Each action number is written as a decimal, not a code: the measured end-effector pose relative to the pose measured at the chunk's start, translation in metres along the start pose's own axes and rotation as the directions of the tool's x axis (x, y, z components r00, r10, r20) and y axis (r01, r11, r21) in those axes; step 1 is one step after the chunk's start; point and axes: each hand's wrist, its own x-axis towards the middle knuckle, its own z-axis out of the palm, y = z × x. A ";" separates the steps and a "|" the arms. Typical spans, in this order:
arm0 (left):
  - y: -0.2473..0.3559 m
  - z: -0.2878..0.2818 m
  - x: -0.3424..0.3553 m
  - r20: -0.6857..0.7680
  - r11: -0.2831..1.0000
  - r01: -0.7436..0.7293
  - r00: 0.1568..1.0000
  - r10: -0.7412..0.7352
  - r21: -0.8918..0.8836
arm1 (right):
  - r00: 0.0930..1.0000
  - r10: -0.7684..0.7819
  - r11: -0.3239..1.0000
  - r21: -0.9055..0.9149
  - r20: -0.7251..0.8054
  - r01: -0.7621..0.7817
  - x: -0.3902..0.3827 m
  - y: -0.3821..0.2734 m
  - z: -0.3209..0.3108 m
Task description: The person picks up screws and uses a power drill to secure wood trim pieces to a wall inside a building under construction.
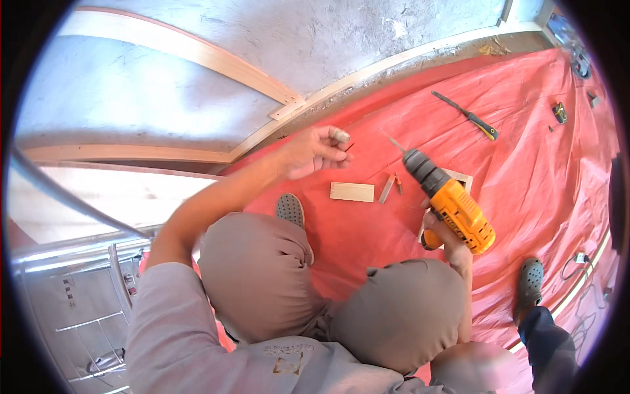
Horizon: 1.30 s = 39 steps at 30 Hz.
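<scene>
Raised over the red sheet, my left hand pinches a small dark screw between thumb and fingers. My right hand is wrapped round the grip of an orange and black cordless drill. The drill's thin bit points up and left toward my left hand, with a gap between bit and screw. Beneath the hands lie a short flat wooden block, a pale flat strip and a small orange item. Partly hidden behind the drill is a pale wooden piece.
A long tool with a black and yellow handle and a tape measure lie on the red sheet. Wooden battens edge the wall panels. A metal frame stands at left. Another person's shod foot is at right.
</scene>
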 end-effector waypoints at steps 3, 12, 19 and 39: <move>-0.022 -0.013 0.008 -0.083 0.989 -0.016 0.997 0.004 -0.146 | 1.000 0.028 0.977 -0.213 -0.010 -0.030 -0.001 -0.025 0.015; -0.040 -0.092 0.057 -0.151 0.764 -0.216 0.976 0.155 -0.608 | 0.826 -0.311 0.603 -0.574 0.470 0.553 0.084 -0.052 0.064; -0.016 -0.094 0.070 -0.139 0.534 -0.224 0.971 0.195 -0.815 | 0.802 -0.314 0.451 -0.664 0.508 0.597 0.134 -0.083 0.119; -0.004 -0.109 0.056 -0.356 0.436 -0.362 0.929 0.098 -0.824 | 0.720 -0.384 0.198 -0.710 0.578 0.676 0.175 -0.053 0.176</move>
